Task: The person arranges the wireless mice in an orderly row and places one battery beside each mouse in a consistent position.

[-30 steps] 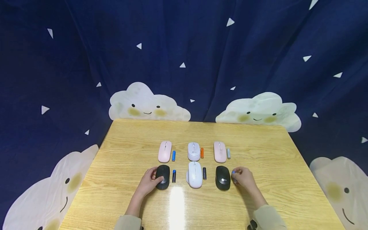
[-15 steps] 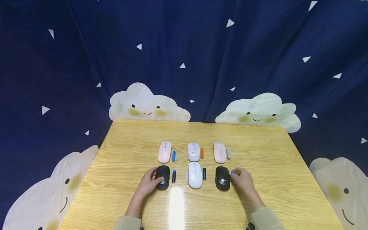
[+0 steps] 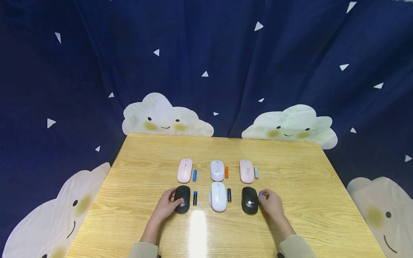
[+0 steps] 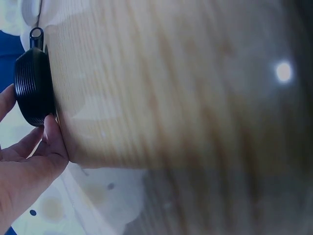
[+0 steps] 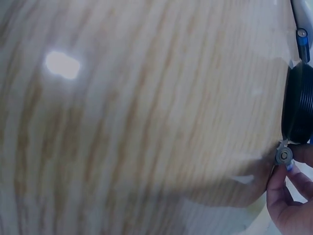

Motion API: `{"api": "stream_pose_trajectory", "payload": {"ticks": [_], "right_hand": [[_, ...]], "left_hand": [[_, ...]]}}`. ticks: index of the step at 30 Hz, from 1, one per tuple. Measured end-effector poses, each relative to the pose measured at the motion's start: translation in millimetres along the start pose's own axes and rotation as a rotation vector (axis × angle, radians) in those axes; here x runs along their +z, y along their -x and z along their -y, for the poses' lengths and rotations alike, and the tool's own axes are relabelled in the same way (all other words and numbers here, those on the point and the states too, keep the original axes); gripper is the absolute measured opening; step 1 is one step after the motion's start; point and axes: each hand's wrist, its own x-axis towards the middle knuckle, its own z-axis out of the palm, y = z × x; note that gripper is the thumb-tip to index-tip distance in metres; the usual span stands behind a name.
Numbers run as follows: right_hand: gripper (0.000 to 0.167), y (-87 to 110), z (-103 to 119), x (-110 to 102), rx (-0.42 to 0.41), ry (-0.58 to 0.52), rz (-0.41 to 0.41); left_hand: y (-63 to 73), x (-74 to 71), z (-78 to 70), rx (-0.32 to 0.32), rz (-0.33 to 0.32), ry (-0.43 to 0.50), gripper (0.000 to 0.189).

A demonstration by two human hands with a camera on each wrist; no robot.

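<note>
My left hand (image 3: 166, 206) holds the front-left black computer mouse (image 3: 184, 193), which lies on the table. In the left wrist view, fingers and thumb of that hand (image 4: 29, 164) sit at the side of the dark mouse body (image 4: 35, 85). At the front right, my right hand (image 3: 272, 204) pinches a small battery (image 3: 260, 195) with a blue part showing, close beside the other black mouse (image 3: 250, 200). The round end of this battery (image 5: 284, 155) faces the right wrist camera, between thumb and fingers; most of its length is hidden in the head view.
Between the hands lie a white mouse (image 3: 219, 196) and two dark batteries, one with a blue end (image 3: 195, 198), one plain (image 3: 229, 195). Behind them stand a pink mouse (image 3: 185, 171), a pale lilac mouse (image 3: 217, 170) and another pink mouse (image 3: 246, 171), with blue, orange and light batteries alongside.
My right hand and sleeve have shifted slightly left, and the battery in its fingers sits a little nearer the right black mouse. The left hand stays on its mouse.
</note>
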Motion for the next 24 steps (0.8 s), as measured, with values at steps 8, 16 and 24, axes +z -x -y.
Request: {"api": "stream_pose_trajectory", "payload": {"ticks": [8, 16, 24], "right_hand": [[0.019, -0.3, -0.9, 0.3, -0.018, 0.013, -0.022], [0.021, -0.1, -1.7, 0.3, -0.009, 0.022, -0.011], [0.024, 0.8, 0.9, -0.5, -0.005, 0.016, 0.006]], "left_hand": [[-0.8, 0.8, -1.3, 0.003, -0.003, 0.002, 0.056], [-1.7, 0.4, -1.2, 0.009, -0.001, 0.005, 0.056], [-2.4, -0.7, -2.6, 0.005, -0.002, 0.002, 0.055]]}}
